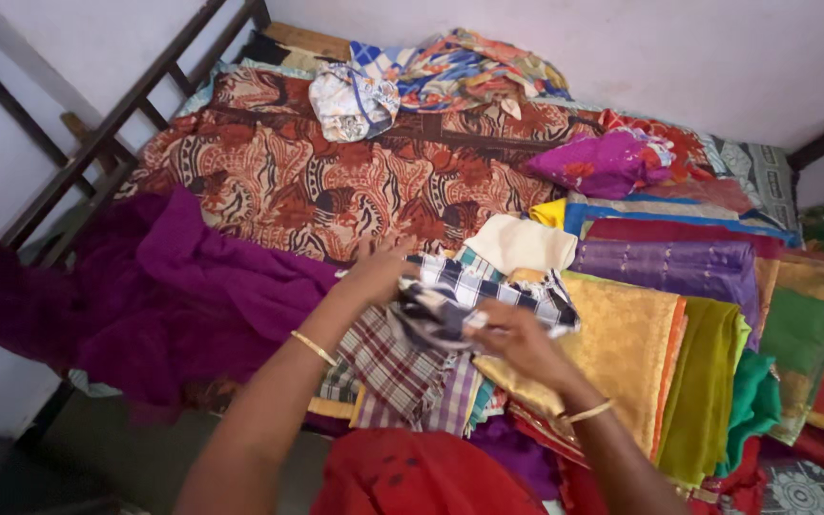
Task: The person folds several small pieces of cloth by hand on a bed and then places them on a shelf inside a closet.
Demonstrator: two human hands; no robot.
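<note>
- Bed (97,143): dark metal frame, against a pale wall, covered by a rust-and-black patterned sheet (336,181).
- Purple cloth (164,296): big loose heap on the bed's left side, spilling over the edge, just left of the left arm.
- Folded fabric stack (679,324): right half of the bed. Gold, olive, green, violet and maroon pieces overlap in a row; a yellow one with a blue border lies behind them.
- Crumpled clothes pile (450,67): far end of the bed, multicolour prints, with a white printed piece in front of it.
- Magenta bundle (603,162): loose, behind the folded stack.
- Cream cloth (522,243): folded, just beyond the hands.
- Plaid cloth (398,372): lies flat at the near edge, under both hands.
- Checked cloth (469,296): black-and-white, mid-bed near the front edge, on top of the plaid one, bunched between both hands.
- Left hand (379,272): grip closed on the checked cloth's left end; gold bangle on the wrist.
- Right hand (517,339): fingers pinched on its right end; bangle too.
</note>
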